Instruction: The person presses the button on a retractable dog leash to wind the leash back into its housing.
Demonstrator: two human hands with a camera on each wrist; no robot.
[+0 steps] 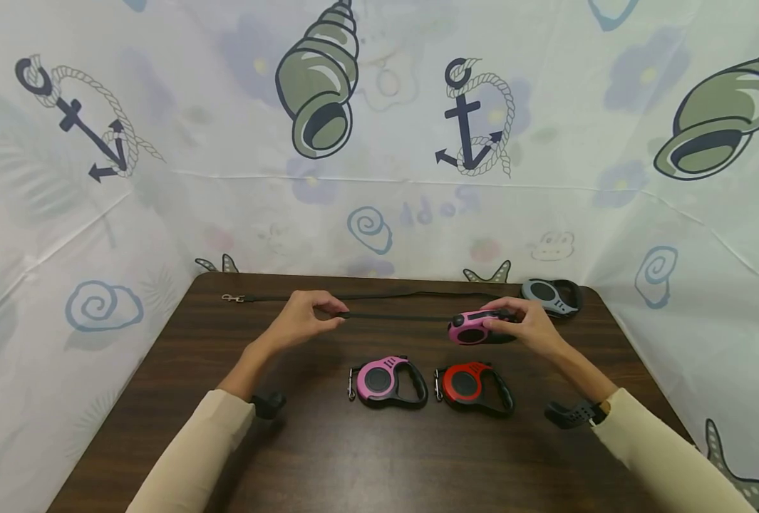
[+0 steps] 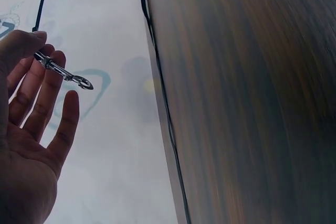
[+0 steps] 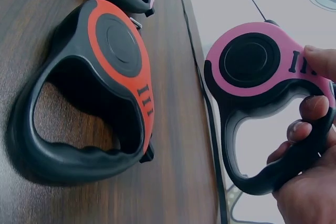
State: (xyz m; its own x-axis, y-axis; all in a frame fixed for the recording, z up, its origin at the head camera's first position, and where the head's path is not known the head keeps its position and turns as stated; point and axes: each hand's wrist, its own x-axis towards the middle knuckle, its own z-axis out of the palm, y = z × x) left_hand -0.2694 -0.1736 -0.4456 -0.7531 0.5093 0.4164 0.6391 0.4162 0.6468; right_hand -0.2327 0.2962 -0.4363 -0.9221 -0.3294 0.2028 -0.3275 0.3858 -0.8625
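Observation:
My right hand (image 1: 525, 326) grips a pink and black retractable dog leash (image 1: 469, 328) by its handle, fingers through the loop in the right wrist view. A thin black cord (image 1: 398, 317) runs from its casing across to my left hand (image 1: 302, 317). Thumb and forefinger there pinch the cord's end by a metal snap hook (image 2: 67, 73), while the other fingers spread loosely. Below the cord, a second pink leash (image 1: 376, 380) and a red leash (image 1: 464, 385) lie side by side on the brown table (image 1: 353, 463).
At the table's back right lies a grey leash (image 1: 551, 296), its black cord (image 1: 379, 295) drawn out along the back edge to a metal clip (image 1: 231, 298) at the left. Patterned cloth (image 1: 392, 128) walls in the back and both sides.

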